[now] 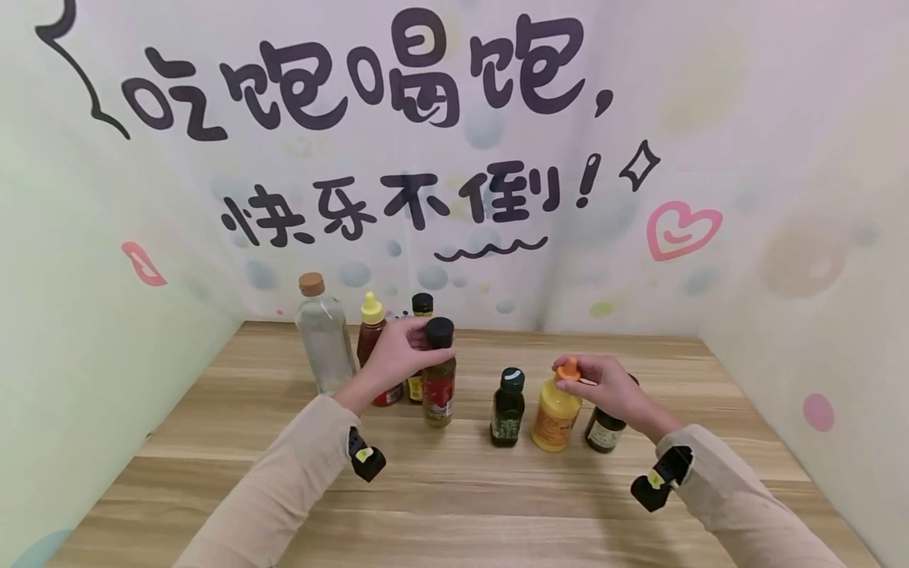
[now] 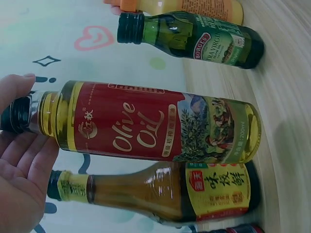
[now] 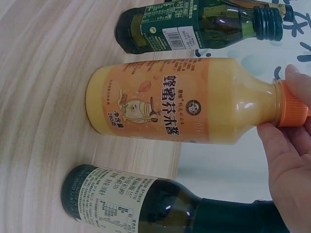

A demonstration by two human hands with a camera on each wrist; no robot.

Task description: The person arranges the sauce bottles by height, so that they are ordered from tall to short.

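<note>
My left hand (image 1: 399, 353) grips the dark cap and neck of an olive oil bottle (image 1: 439, 388); the left wrist view shows its red label with the thumb and fingers on either side of the cap. My right hand (image 1: 611, 386) pinches the orange cap of a yellow honey mustard bottle (image 1: 555, 420). Between these two stands a small green Borges olive oil bottle (image 1: 507, 410). Close behind my left hand is a soy sauce bottle (image 2: 214, 191) with a yellow label. A dark bottle (image 3: 121, 201) with a cream label stands beside the mustard, partly hidden by my right hand.
At the left back stand a tall clear bottle (image 1: 325, 335) with a brown cap and a dark red squeeze bottle (image 1: 371, 331) with a yellow tip. All rest on a wooden table (image 1: 454, 505), backed by a printed cloth (image 1: 604, 268).
</note>
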